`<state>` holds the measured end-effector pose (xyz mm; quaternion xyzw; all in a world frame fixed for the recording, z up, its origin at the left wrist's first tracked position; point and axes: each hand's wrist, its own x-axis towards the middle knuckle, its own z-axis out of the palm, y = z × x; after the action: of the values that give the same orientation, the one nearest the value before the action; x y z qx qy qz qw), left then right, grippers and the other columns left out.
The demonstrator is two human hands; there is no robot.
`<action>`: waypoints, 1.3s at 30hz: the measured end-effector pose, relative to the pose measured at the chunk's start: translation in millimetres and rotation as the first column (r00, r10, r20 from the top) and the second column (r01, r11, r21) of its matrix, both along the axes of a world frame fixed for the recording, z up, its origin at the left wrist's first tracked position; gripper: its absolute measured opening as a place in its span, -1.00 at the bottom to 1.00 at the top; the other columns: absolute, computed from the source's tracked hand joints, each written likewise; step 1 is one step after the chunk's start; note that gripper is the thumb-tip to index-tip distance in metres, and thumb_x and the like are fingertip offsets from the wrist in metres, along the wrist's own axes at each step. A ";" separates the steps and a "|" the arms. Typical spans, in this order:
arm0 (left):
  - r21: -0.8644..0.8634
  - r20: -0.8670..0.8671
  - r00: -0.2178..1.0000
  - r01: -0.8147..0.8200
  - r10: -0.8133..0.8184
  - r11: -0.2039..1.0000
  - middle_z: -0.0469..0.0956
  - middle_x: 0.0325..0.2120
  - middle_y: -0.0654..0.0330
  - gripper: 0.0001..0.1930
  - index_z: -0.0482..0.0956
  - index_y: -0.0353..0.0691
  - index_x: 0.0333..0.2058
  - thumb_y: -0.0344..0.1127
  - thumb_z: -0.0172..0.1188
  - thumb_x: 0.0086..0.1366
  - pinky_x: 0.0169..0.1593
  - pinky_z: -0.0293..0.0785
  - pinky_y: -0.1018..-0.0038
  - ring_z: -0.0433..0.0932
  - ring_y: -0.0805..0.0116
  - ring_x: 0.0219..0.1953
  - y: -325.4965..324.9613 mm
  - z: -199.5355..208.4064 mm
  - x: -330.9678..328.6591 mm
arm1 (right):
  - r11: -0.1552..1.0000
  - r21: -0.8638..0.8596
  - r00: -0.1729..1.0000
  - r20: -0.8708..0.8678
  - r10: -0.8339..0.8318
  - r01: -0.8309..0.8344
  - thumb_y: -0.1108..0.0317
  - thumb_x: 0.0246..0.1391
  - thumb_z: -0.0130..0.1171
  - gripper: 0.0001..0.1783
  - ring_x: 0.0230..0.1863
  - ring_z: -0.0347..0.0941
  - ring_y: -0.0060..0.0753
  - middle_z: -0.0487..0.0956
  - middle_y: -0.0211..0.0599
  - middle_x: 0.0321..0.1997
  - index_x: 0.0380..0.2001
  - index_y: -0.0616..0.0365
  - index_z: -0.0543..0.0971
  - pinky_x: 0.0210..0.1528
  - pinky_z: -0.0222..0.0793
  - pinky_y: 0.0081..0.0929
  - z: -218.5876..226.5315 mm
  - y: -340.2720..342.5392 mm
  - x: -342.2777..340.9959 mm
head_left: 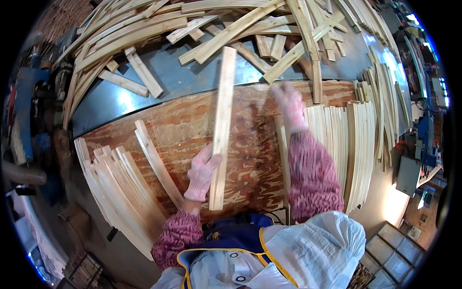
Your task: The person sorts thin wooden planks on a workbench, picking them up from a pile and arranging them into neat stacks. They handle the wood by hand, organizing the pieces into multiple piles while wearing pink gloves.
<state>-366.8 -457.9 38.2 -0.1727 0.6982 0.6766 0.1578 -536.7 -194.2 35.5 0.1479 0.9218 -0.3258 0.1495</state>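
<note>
My left hand, in a pale pink glove, is closed round the lower part of a wooden slat. The slat stands nearly lengthwise away from me, above a worn plywood board. My right hand, gloved too, is stretched forward at the far edge of the board. Motion smears its fingers, and I cannot make out whether they hold anything. Just beyond them is the near end of a slanting slat from the heap.
A jumbled heap of slats covers much of the grey metal table. Slats stand in a row at the right and in a curved-looking stack at the left. One single slat lies beside the left stack.
</note>
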 end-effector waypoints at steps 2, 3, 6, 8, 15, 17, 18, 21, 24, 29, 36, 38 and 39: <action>-0.033 -0.037 0.998 -0.047 0.046 0.998 0.56 -0.11 0.05 -0.61 0.54 -0.34 0.02 -0.31 0.18 0.23 0.05 0.43 0.43 0.51 0.29 -0.05 -6.7 -19.9 30.3 | 0.918 0.285 0.962 -0.089 -0.259 0.274 -0.31 -0.07 0.21 -0.09 0.02 0.54 0.05 0.58 0.20 -0.05 0.07 0.30 0.36 0.00 0.42 -0.08 -18.0 22.7 -58.6; -0.046 -0.056 0.996 -0.077 0.074 0.996 0.56 -0.09 0.04 -0.59 0.54 -0.32 0.03 -0.29 0.19 0.23 0.08 0.43 0.42 0.51 0.26 -0.04 -11.2 -28.7 46.6 | 0.887 0.353 0.953 -0.047 -0.301 0.297 -0.33 -0.12 0.23 0.05 0.08 0.53 0.02 0.57 0.18 0.01 0.20 0.33 0.25 0.03 0.43 -0.13 -20.5 26.2 -79.2; -0.600 -0.382 0.924 -0.245 -0.003 0.761 0.44 0.07 0.00 -0.54 0.52 -0.29 0.05 -0.19 0.23 0.22 0.14 0.41 0.29 0.44 0.11 0.07 -21.5 -64.4 92.3 | 0.888 0.325 0.923 0.094 -0.374 0.326 -0.29 -0.16 0.31 0.15 0.06 0.55 -0.07 0.55 0.14 0.06 0.25 0.40 0.15 0.05 0.46 -0.22 -61.0 47.1 -117.1; -0.862 -0.270 0.962 -0.258 0.034 0.436 0.35 0.15 -0.01 -0.54 0.52 -0.28 0.05 -0.17 0.24 0.21 0.16 0.39 0.19 0.39 0.03 0.13 -33.4 -71.3 119.2 | 0.867 0.179 0.865 0.117 -0.488 0.465 -0.24 -0.16 0.35 0.08 0.05 0.56 -0.11 0.55 0.13 0.06 0.19 0.41 0.24 0.05 0.47 -0.25 -44.2 11.0 -107.8; -0.926 0.159 0.946 0.043 0.284 0.375 0.19 0.28 -0.10 -0.08 0.01 -0.03 0.39 -0.16 0.31 0.11 0.32 0.19 0.14 0.22 -0.10 0.29 -89.5 -90.8 136.1 | -0.095 -0.921 0.926 0.373 0.063 0.377 0.37 0.09 0.11 -0.55 -0.15 0.55 -0.22 0.53 -0.12 -0.12 0.05 0.31 0.41 0.02 0.53 -0.39 -7.7 -62.9 81.4; -0.965 0.171 0.966 0.124 0.195 0.230 0.23 0.27 -0.11 -0.11 0.08 -0.07 0.37 -0.15 0.32 0.10 0.30 0.24 0.19 0.24 -0.05 0.28 -73.3 -61.9 101.1 | -0.324 -0.718 0.787 0.553 0.274 0.617 0.39 0.20 -0.01 -0.67 -0.20 0.51 -0.25 0.50 -0.22 -0.15 0.00 0.27 0.44 0.03 0.51 -0.37 -10.9 -75.6 141.9; -0.946 0.005 1.000 -0.003 0.023 0.323 0.28 0.23 -0.12 -0.15 0.16 -0.12 0.34 -0.10 0.34 0.11 0.25 0.31 0.20 0.31 -0.02 0.24 -67.8 -54.9 87.6 | -0.380 -0.547 0.665 0.636 0.392 0.746 0.38 0.24 -0.06 -0.70 -0.22 0.50 -0.27 0.49 -0.26 -0.16 -0.01 0.26 0.45 0.00 0.52 -0.38 -15.9 -82.3 170.1; -0.115 -0.081 0.997 0.003 -0.012 0.993 0.49 0.02 -0.07 -0.33 0.42 -0.21 0.16 -0.01 0.36 0.15 0.03 0.47 0.24 0.51 0.14 0.01 -24.1 -41.9 54.7 | -0.253 -0.590 0.620 0.577 0.532 0.767 0.27 0.28 -0.07 -0.69 -0.27 0.53 -0.41 0.52 -0.24 -0.17 -0.03 0.22 0.47 -0.23 0.57 -0.42 -70.9 -99.9 261.4; -0.088 0.199 0.950 0.263 -0.242 0.961 0.60 -0.13 0.03 -0.46 0.54 -0.26 0.04 -0.04 0.36 0.19 -0.17 0.52 0.31 0.57 0.29 -0.20 -6.1 -44.3 36.4 | 0.284 -0.956 0.750 0.239 0.617 0.071 0.20 0.29 -0.07 -0.69 -0.21 0.58 -0.40 0.58 -0.21 -0.21 -0.09 0.14 0.55 -0.30 0.57 -0.36 -74.6 -89.0 276.0; -0.417 -0.180 0.976 -0.187 0.121 0.889 0.35 0.11 -0.08 -0.39 0.47 -0.25 0.11 -0.08 0.34 0.13 0.03 0.39 0.34 0.39 0.16 0.00 -52.4 -114.1 106.7 | 0.776 0.064 0.778 0.007 0.629 -0.628 0.21 0.23 0.08 -0.56 0.23 0.39 -0.13 0.46 -0.12 0.22 0.15 0.08 0.46 0.24 0.36 -0.24 24.0 -20.1 87.3; -0.954 0.129 0.977 0.075 0.169 0.292 -0.06 0.38 -0.15 -0.09 0.11 0.12 0.38 -0.09 0.36 0.06 0.37 0.13 0.20 0.08 -0.14 0.36 -79.0 -107.4 133.5 | 0.673 0.727 0.983 -0.018 -0.181 0.137 -0.11 0.05 0.24 -0.18 0.16 0.47 -0.13 0.44 -0.14 0.22 0.30 -0.09 0.21 0.11 0.46 -0.20 -6.4 129.8 -75.8; -0.951 0.183 0.971 0.135 0.152 0.279 -0.03 0.37 -0.11 -0.08 0.11 0.17 0.38 -0.13 0.39 0.05 0.32 0.24 0.23 0.12 -0.13 0.35 -86.6 -104.1 128.1 | 0.691 0.718 0.970 0.104 -0.220 0.080 -0.11 0.09 0.21 -0.17 0.12 0.50 -0.10 0.48 -0.16 0.19 0.35 -0.17 0.13 0.01 0.53 -0.13 -17.3 143.2 -93.8; -0.960 0.169 0.974 0.128 0.148 0.249 -0.03 0.37 -0.10 -0.08 0.11 0.14 0.38 -0.13 0.38 0.06 0.32 0.23 0.24 0.12 -0.11 0.35 -89.2 -103.9 129.1 | 0.697 0.707 0.978 0.037 -0.205 0.120 -0.12 0.09 0.21 -0.17 0.12 0.50 -0.12 0.49 -0.18 0.17 0.35 -0.21 0.13 0.01 0.53 -0.13 -19.5 144.2 -97.3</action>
<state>-237.7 -547.1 -65.7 -0.3126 0.9418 0.0826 0.0921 -634.1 -50.0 16.0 0.2925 0.9495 0.0452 0.1047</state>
